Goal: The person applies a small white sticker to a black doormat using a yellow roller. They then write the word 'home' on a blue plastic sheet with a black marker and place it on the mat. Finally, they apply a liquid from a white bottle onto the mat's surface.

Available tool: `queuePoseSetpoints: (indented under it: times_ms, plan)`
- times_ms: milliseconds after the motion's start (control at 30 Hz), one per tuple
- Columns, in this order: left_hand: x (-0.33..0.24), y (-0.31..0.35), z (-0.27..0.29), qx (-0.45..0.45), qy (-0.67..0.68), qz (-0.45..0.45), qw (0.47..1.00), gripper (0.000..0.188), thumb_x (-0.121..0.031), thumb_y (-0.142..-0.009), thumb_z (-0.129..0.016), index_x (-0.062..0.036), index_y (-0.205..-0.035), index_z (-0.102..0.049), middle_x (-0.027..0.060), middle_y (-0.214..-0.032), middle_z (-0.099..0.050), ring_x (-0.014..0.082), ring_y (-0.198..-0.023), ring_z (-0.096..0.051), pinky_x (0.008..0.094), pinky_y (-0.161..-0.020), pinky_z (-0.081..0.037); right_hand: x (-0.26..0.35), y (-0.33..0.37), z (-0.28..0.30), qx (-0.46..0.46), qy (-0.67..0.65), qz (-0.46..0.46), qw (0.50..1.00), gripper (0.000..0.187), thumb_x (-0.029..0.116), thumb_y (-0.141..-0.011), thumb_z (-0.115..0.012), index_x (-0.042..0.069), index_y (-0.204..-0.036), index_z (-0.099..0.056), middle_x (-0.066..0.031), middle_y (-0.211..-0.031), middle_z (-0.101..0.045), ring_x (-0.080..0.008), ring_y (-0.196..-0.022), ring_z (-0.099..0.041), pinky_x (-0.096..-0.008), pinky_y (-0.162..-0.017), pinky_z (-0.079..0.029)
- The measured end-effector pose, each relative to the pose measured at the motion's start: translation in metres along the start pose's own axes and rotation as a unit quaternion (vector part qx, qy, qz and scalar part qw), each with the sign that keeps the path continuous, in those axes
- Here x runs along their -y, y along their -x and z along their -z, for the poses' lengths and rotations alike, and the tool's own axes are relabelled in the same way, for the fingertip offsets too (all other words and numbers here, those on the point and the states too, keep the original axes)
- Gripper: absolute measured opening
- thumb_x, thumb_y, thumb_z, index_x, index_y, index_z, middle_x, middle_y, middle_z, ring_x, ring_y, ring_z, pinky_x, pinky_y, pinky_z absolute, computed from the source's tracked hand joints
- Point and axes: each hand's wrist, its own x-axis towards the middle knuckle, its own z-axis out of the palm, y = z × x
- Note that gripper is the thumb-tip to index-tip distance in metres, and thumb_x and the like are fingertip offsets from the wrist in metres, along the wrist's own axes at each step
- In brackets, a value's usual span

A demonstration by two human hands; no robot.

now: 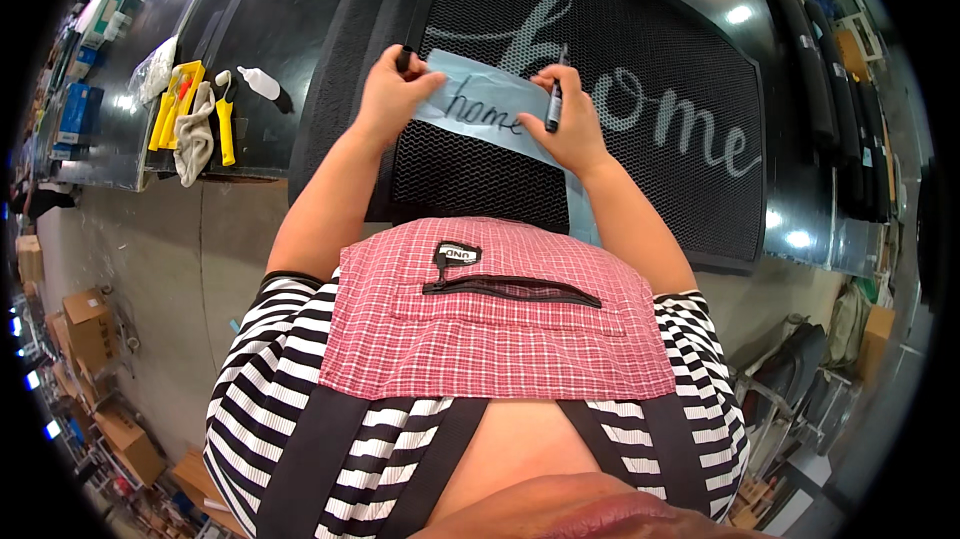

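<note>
A pale blue paper strip (478, 109) with handwritten black lettering lies over the black honeycomb-textured mat (670, 194) in front of me. My left hand (390, 94) is closed at the strip's left end, its thumb on the paper, and a small black marker cap (404, 59) pokes up from its fingers. In my right hand (574, 129) is a black marker (555, 104), held nearly upright beside the strip's right end. The right thumb reaches toward the paper's edge. Large white cursive lettering (620, 99) runs across the mat behind and right of my hands.
To the left on the dark table (290, 19) lie a white bottle (260, 83), a yellow-handled tool (225, 129), a grey cloth (194, 139) and a yellow holder (170, 114). Dark rolled or stacked mats (810, 69) stand at right. Cardboard boxes (90, 329) sit on the floor, lower left.
</note>
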Motion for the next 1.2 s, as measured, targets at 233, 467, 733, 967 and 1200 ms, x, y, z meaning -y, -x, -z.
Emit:
queuePoseSetpoints:
  times_ms: [233,467,733,967,1200]
  plan:
    - [-0.001,-0.009,0.025,-0.045,-0.015,0.045,0.998,0.031,-0.001,-0.078,-0.078,-0.0083,-0.084,-0.049,0.0000,-0.082,-0.057,0.0086,-0.076,-0.052,0.0262,-0.069,-0.046,-0.024,0.032,0.025,0.012,0.037,-0.164,0.986,0.055,0.003,-0.076,-0.070,0.013,-0.122,-0.043,-0.0134,-0.102,-0.065,-0.0340,-0.092,-0.068,-0.0441,-0.083,-0.053]
    - [0.014,-0.011,0.045,-0.070,-0.084,0.057,0.992,0.028,-0.001,-0.076,-0.074,-0.0046,-0.099,-0.058,0.0018,-0.090,-0.058,0.0135,-0.083,-0.057,0.0292,-0.077,-0.048,-0.023,0.041,0.033,0.009,0.184,-0.087,0.979,0.057,-0.003,-0.075,-0.065,0.011,-0.125,-0.041,-0.0114,-0.099,-0.060,-0.0340,-0.090,-0.064,-0.0439,-0.079,-0.053]
    - [0.028,-0.014,0.038,-0.088,-0.097,0.083,0.988,0.026,0.003,-0.074,-0.070,-0.0082,-0.084,-0.049,-0.0015,-0.078,-0.051,0.0095,-0.071,-0.049,0.0269,-0.065,-0.043,-0.009,0.063,0.054,0.094,0.305,-0.138,0.938,0.079,-0.003,-0.066,-0.079,0.012,-0.131,-0.039,-0.0162,-0.120,-0.053,-0.0387,-0.110,-0.058,-0.0463,-0.088,-0.052]
    - [0.008,0.010,0.006,-0.096,-0.069,0.015,0.993,0.017,0.003,-0.077,-0.063,-0.0056,-0.086,-0.051,0.0022,-0.084,-0.060,0.0096,-0.079,-0.054,0.0247,-0.072,-0.045,0.024,0.100,0.086,0.064,0.294,-0.192,0.934,0.066,-0.004,-0.071,-0.069,0.005,-0.130,-0.042,-0.0210,-0.109,-0.055,-0.0410,-0.099,-0.060,-0.0485,-0.081,-0.051]
    - [-0.025,0.010,-0.024,-0.023,0.050,-0.083,0.995,0.029,0.014,-0.086,-0.056,-0.0092,-0.087,-0.040,0.0069,-0.089,-0.058,0.0113,-0.081,-0.056,0.0241,-0.073,-0.047,-0.002,0.201,0.163,-0.119,0.314,-0.427,0.839,0.056,-0.007,-0.072,-0.069,0.005,-0.121,-0.046,-0.0150,-0.102,-0.060,-0.0330,-0.094,-0.062,-0.0393,-0.085,-0.050]
